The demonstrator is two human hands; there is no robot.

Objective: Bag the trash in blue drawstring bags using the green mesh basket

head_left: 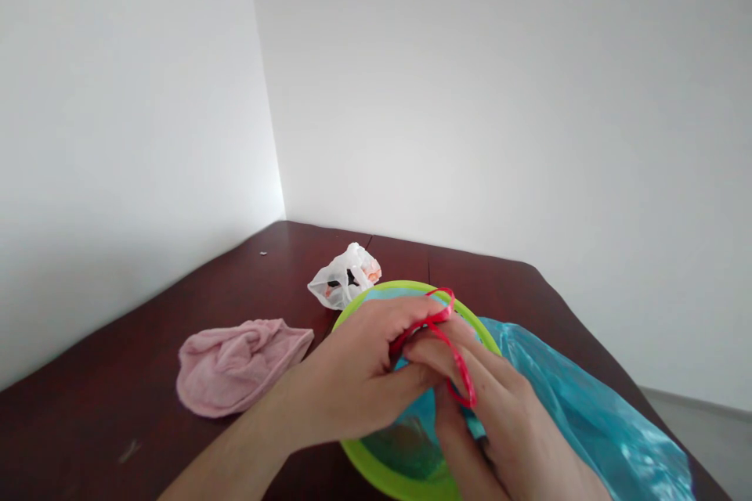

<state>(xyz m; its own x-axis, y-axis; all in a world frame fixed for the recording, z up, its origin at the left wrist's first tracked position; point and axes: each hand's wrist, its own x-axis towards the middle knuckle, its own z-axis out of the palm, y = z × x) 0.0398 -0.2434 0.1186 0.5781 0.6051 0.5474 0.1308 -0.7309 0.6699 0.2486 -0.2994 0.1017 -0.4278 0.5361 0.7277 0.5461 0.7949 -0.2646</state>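
Note:
My left hand (pixel 352 380) and my right hand (pixel 499 415) meet over a lime green plastic bowl (pixel 376 466) near the table's front. Both are closed on a thin red band (pixel 452 352) that loops around the fingers, one loop sticking up toward the bowl's far rim. A blue plastic bag (pixel 593 415) lies in and over the bowl and spreads out to the right under my right hand. The fingertips of both hands press together where the band crosses.
A crumpled pink cloth (pixel 235 364) lies on the dark brown table (pixel 117 415) left of the bowl. A small white plastic bag (pixel 346 275) with dark and orange items sits behind the bowl. White walls meet in a corner beyond the table.

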